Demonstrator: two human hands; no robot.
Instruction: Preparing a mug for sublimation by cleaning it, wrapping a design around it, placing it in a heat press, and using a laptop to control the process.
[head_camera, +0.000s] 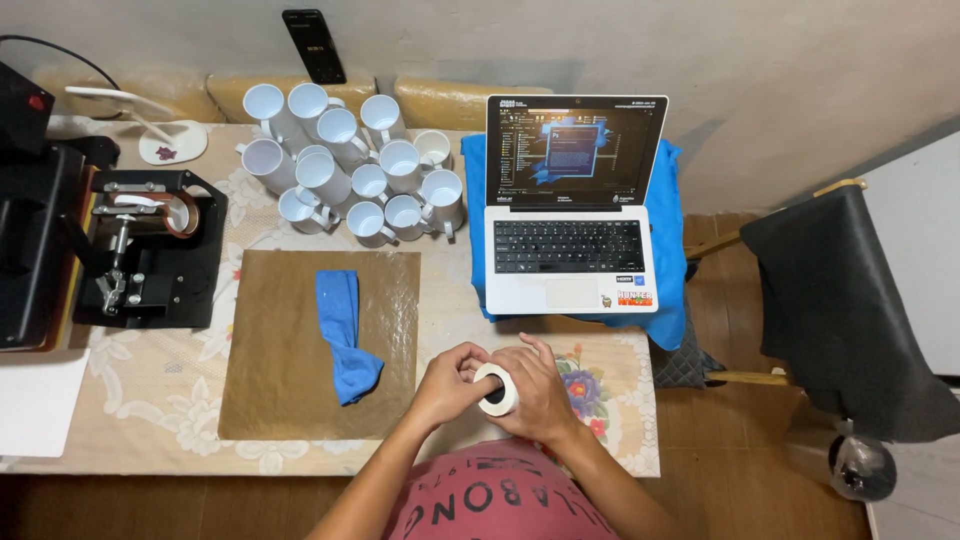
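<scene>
roll of tape (497, 390) sitting closest, at the near table (150, 400) edge. right hand (540, 395) is cupping it from the right, fingers closing round the rim; left hand (447, 385) is pinching its left side. hole is facing up and toward the camera. both hands equally near. blue cloth (343, 335) is lying to the left on a brown mat (300, 400).

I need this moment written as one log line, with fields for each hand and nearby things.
left hand: on tape roll | right hand: holds tape roll | nearby: blue cloth on brown sheet, white mugs, open laptop
</scene>
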